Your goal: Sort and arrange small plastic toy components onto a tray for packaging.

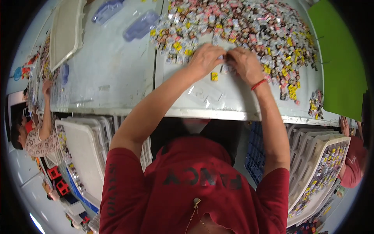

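Both hands meet over the white worktable (202, 105), at the near edge of a wide spread of small colourful pieces (230, 23). My left hand (205, 59) has its fingers closed in a pinch around a small pale-blue piece, mostly hidden by the fingertips. Close beside it, my right hand (246, 64) is bent with fingers drawn together; whatever they hold is hidden. Just below the hands lie a small yellow square piece (214, 76) and a greyish piece (224, 69). A clear flat sheet or bag (204, 93) rests nearer the table edge.
Blue-violet plastic trays (141, 25) lie at the far left, near a large white tray (66, 31). Stacked white trays stand low on the left (83, 152) and right (319, 167). A green panel (343, 58) borders the right side. Other people sit at both sides.
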The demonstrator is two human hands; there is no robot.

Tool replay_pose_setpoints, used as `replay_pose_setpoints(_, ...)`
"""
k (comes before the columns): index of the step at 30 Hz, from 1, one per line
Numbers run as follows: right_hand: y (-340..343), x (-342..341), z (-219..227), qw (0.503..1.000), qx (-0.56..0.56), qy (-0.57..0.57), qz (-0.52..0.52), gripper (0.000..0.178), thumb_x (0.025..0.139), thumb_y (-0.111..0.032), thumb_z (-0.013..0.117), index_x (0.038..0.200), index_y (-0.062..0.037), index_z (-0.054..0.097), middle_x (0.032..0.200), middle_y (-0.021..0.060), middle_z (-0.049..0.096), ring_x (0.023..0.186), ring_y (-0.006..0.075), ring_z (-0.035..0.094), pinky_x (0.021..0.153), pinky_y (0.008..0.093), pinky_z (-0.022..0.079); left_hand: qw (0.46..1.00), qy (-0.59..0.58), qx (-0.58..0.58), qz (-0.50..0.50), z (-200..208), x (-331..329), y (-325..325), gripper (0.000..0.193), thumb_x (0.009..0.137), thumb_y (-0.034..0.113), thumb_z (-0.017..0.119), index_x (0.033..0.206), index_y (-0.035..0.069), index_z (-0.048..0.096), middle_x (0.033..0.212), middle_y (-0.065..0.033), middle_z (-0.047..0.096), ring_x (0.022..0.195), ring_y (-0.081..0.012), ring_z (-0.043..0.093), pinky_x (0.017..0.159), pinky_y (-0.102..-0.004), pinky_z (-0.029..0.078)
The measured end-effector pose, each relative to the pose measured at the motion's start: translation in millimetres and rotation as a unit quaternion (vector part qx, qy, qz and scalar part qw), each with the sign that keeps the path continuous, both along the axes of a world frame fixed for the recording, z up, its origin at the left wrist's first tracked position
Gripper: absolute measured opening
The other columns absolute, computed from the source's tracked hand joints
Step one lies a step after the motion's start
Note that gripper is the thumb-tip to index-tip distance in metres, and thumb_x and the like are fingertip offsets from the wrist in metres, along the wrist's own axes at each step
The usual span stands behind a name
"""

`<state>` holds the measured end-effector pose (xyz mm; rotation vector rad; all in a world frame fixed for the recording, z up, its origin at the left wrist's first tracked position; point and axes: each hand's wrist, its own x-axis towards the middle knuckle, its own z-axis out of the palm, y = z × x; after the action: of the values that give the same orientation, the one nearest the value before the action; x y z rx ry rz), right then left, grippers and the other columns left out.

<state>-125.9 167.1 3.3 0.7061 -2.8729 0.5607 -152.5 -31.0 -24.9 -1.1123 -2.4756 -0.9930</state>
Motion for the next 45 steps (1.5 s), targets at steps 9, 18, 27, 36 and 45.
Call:
replay_pose_setpoints(9,-15.6,33.9,35.7,0.996,-0.072,0.049,-0.011,0.026,0.082,-0.018,0.069,0.106,-0.0071,0.066,0.100,0.0098,0.065,0.090,0.0287,0.062,0.079,0.0394,0.045,0.997,-0.066,-0.025,-0.033,63.6,12.2,-31.6,0.025,0.079,0.018,0.072,0.101,0.009,0.068,0.096,-0.0052,0.068,0.094,-0.0268,0.060,0.082,-0.0371,0.050)
replay_pose_setpoints(18,-71.6,113.7,22.2,0.984,-0.151,-0.030,-0.087,0.028,0.075,-0.011,0.074,0.101,-0.0064,0.064,0.100,0.0080,0.067,0.092,0.0276,0.061,0.088,0.0386,0.043,0.978,-0.081,-0.090,-0.170,51.2,43.3,-85.3,0.027,0.078,0.015,0.070,0.103,0.007,0.067,0.105,-0.0014,0.066,0.094,-0.0227,0.058,0.082,-0.0331,0.050)
replay_pose_setpoints(27,-80.4,107.5,3.5,0.984,-0.121,0.033,-0.128,0.022,0.073,-0.012,0.075,0.093,-0.0088,0.067,0.099,0.0048,0.067,0.090,0.0253,0.058,0.088,0.0401,0.041,0.985,-0.028,-0.047,-0.162,21.5,51.2,-80.0,0.026,0.075,0.012,0.071,0.099,0.004,0.068,0.106,-0.0025,0.066,0.095,-0.0231,0.059,0.083,-0.0323,0.050)
replay_pose_setpoints(36,-83.6,111.4,-6.0,0.978,-0.132,0.108,-0.123,0.024,0.073,-0.012,0.076,0.095,-0.0096,0.068,0.099,0.0031,0.066,0.091,0.0231,0.058,0.088,0.0392,0.041,0.997,0.023,0.010,-0.069,8.9,76.8,-78.5,0.030,0.072,0.010,0.074,0.100,0.002,0.068,0.111,-0.0039,0.065,0.103,-0.0248,0.058,0.086,-0.0338,0.050)
replay_pose_setpoints(45,-91.2,126.3,-10.0,0.979,-0.090,0.131,-0.127,0.030,0.078,-0.014,0.071,0.107,-0.0091,0.067,0.111,0.0040,0.063,0.098,0.0243,0.056,0.096,0.0445,0.039,0.976,-0.012,-0.188,-0.108,30.0,92.2,-75.8,0.066,0.077,0.035,0.070,0.129,0.000,0.050,0.139,-0.0115,0.045,0.130,-0.0346,0.037,0.105,-0.0441,0.032)
